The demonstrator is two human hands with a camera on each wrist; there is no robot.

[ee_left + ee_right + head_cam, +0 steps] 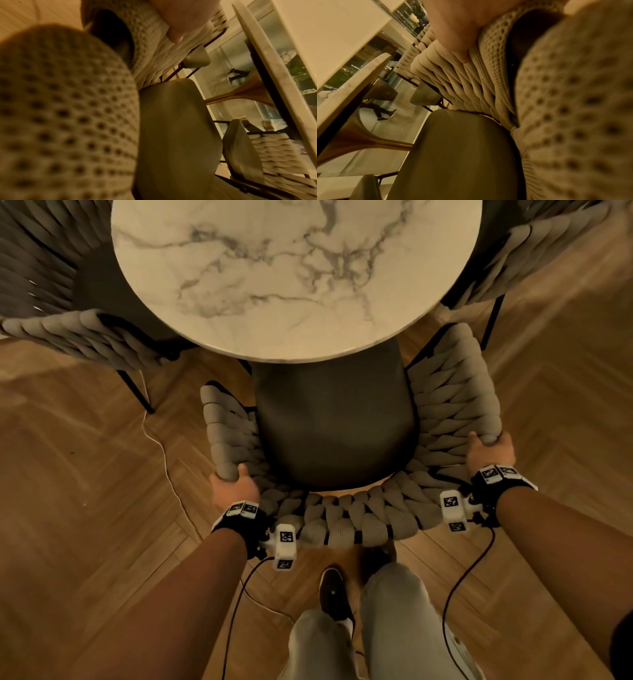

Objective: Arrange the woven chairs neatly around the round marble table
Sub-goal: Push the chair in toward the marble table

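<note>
A woven chair (346, 522) with a beige braided back and dark seat cushion (335, 419) stands in front of me, its seat front tucked under the round marble table (294, 268). My left hand (233, 486) grips the left end of the braided backrest, thumb over the top. My right hand (490, 450) grips the right end the same way. In the left wrist view my thumb (178, 20) presses on the weave (68, 121). In the right wrist view my thumb (457, 40) lies on the braids (471, 81) above the seat (462, 155).
A second woven chair (78, 337) stands at the table's left and a third (548, 251) at its right, both close to the one I hold. A thin cable (164, 453) trails over the wooden parquet floor (85, 525). My feet (334, 594) are just behind the chair.
</note>
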